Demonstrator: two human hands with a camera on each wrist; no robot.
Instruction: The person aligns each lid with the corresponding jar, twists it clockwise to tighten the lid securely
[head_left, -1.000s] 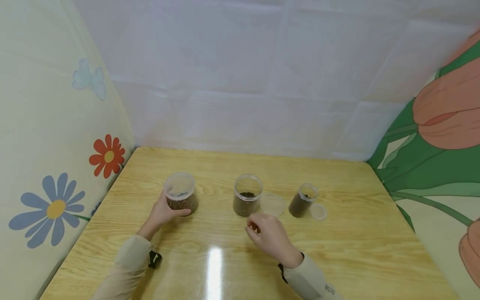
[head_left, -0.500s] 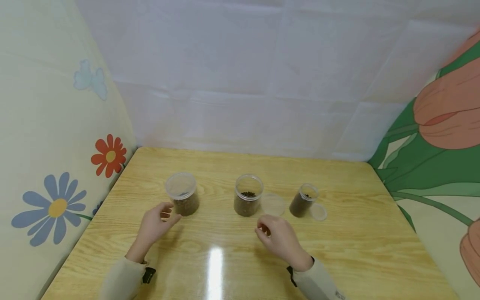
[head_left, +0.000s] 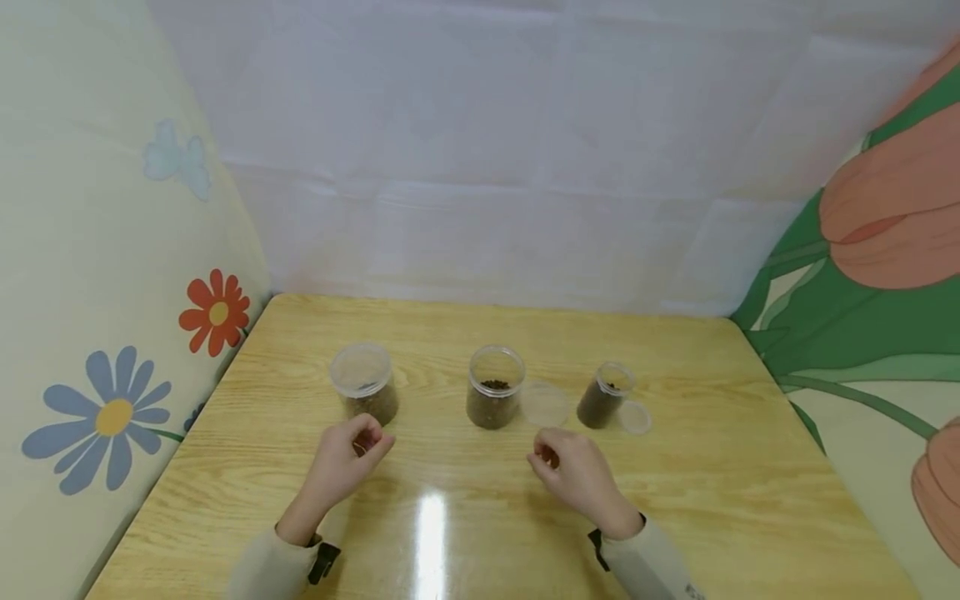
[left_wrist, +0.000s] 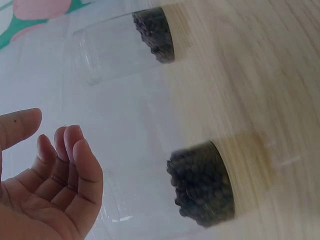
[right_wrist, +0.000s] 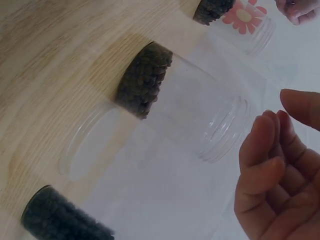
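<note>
A wide clear jar (head_left: 378, 403) with a layer of dark bean-like grains stands at the left, a translucent lid seemingly on its top. My left hand (head_left: 347, 462) hovers just in front of it, fingers loosely curled around nothing. Another wide jar (head_left: 491, 408), uncovered and part filled with similar grains (right_wrist: 145, 80), is in the middle. Its round lid (head_left: 546, 404) lies flat at its right. In front of that lid my right hand (head_left: 577, 471) is held in the air, loosely curled and holding nothing. Farther right is a narrower uncovered jar (head_left: 598, 406), mostly full of dark grains.
A small round lid (head_left: 635, 417) lies beside the narrow jar. Everything stands on a wooden table (head_left: 705, 483). A white cloth (head_left: 480, 167) hangs behind it, with flower-printed sheets (head_left: 112, 250) at the sides.
My left hand has let go of the left jar, drawn back and then moved right in front of it. My right hand has shifted a little to the right. The jars stay in place.
</note>
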